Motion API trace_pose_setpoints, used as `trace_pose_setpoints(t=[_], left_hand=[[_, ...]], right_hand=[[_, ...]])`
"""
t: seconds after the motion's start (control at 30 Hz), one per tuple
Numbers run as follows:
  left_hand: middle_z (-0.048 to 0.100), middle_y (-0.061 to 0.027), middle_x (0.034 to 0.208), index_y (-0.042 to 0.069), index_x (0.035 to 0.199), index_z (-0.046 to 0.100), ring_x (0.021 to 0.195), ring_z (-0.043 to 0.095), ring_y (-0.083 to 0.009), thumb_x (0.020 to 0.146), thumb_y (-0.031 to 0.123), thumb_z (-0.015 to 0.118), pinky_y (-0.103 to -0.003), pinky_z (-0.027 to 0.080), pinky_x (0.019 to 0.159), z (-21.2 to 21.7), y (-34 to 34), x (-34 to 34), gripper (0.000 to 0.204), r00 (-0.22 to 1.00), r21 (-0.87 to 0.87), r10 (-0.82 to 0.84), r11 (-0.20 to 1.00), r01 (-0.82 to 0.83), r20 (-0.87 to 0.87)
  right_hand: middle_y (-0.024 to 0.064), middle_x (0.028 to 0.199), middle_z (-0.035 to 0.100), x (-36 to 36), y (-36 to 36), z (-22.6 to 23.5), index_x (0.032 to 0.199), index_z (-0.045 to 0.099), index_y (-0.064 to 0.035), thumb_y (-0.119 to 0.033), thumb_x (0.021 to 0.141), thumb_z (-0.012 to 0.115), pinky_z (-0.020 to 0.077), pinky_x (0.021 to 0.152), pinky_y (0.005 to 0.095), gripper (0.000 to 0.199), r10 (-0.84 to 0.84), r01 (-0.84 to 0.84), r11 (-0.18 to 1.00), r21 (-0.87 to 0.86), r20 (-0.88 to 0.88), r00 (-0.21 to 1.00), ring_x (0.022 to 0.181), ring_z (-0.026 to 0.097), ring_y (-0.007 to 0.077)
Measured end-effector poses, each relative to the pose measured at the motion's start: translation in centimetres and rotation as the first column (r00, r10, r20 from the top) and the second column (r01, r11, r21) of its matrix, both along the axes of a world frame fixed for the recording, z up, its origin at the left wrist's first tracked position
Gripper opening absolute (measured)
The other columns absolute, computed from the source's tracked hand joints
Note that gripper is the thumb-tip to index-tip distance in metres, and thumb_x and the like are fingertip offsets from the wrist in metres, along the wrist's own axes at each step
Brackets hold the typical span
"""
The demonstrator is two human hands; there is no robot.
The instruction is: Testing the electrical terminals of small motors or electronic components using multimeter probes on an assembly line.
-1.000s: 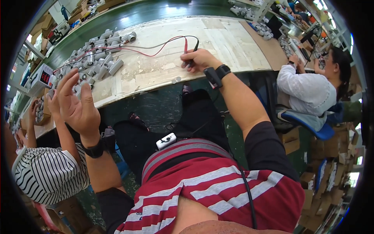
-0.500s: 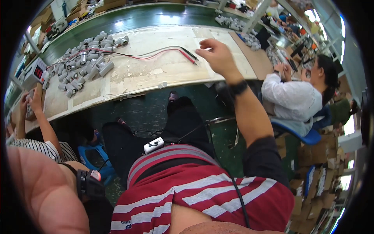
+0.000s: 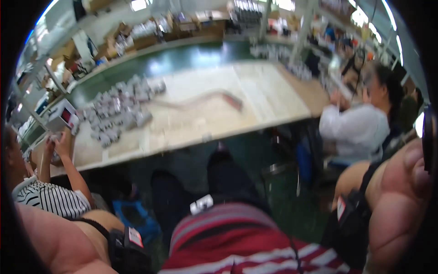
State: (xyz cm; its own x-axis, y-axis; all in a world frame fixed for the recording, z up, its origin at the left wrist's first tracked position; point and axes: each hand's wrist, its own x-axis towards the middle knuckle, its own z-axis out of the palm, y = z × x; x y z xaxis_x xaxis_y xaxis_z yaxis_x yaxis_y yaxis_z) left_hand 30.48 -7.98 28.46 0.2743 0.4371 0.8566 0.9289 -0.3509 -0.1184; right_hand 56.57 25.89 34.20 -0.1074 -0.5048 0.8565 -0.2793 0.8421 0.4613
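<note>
Large and close in the lower left is my left hand (image 3: 59,239), its fingers cut off by the picture's rim. My right hand (image 3: 397,196) is raised at the right rim, fingers partly curled beside a dark edge (image 3: 429,137); what they hold is hidden. A black strapped device is on each wrist, one on the left (image 3: 130,246) and one on the right (image 3: 353,208). Both hands are well away from the table (image 3: 200,123). On it lie blurred test leads (image 3: 235,101) with a red tip, and a pile of grey cylindrical parts (image 3: 118,107).
At the left a person in a striped top (image 3: 52,196) handles a small part near a box with a dark display (image 3: 62,115). To the right sits a person in white (image 3: 351,130). A blue stool (image 3: 134,217) stands low left. A small white device (image 3: 201,204) rests at my waist.
My right hand has left the place above the test leads and come up close at the right rim. The view has tilted up, and the picture is now blurred.
</note>
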Motion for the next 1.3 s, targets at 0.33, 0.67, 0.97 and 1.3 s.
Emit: trace_pose_setpoints(t=[0.33,0.67,0.97,1.3], left_hand=[[0.055,-0.0232,0.113,-0.003,0.133,0.054,0.105,0.049,-0.0337,0.097,0.021,0.053,-0.062,0.034,0.114,1.6,0.4,1.8,0.044,0.987,0.090,0.145,0.986,-0.139,-0.072],[0.054,-0.0207,0.105,-0.003,0.135,0.053,0.096,0.047,-0.0311,0.098,0.027,0.052,-0.064,0.032,0.113,1.2,-1.3,1.9,0.047,0.978,0.118,0.203,0.974,-0.196,-0.051],[0.053,-0.0185,0.098,-0.003,0.136,0.052,0.089,0.045,-0.0288,0.099,0.033,0.051,-0.066,0.031,0.113,1.3,-1.8,4.5,0.051,0.969,0.326,0.224,0.913,-0.247,0.105],[0.061,-0.0125,0.103,0.013,0.125,0.057,0.082,0.055,-0.0255,0.102,0.029,0.056,-0.046,0.048,0.077,-8.6,5.6,2.1,0.028,0.941,0.287,0.247,0.907,-0.309,0.231]], right_hand=[[0.0169,0.106,0.071,4.8,-1.5,1.1,0.116,0.063,0.0043,-0.001,0.094,0.067,0.0548,0.068,0.0264,0.024,-0.112,0.117,0.993,0.011,-0.234,0.966,0.079,0.067,0.0199],[0.0174,0.105,0.070,3.1,-2.1,-0.3,0.112,0.064,0.0032,0.000,0.093,0.068,0.0540,0.066,0.0270,0.020,-0.090,0.093,0.996,0.003,-0.232,0.968,0.077,0.067,0.0214],[0.0178,0.103,0.070,2.6,-4.2,-2.2,0.109,0.066,0.0022,0.000,0.091,0.068,0.0532,0.065,0.0275,0.017,-0.083,0.077,0.996,-0.033,-0.254,0.964,0.075,0.066,0.0228],[0.0106,0.097,0.068,-8.7,3.0,-17.6,0.111,0.070,0.0000,0.001,0.089,0.073,0.0497,0.064,0.0277,0.022,0.135,0.293,0.596,-0.748,0.452,0.882,0.071,0.062,0.0160]])
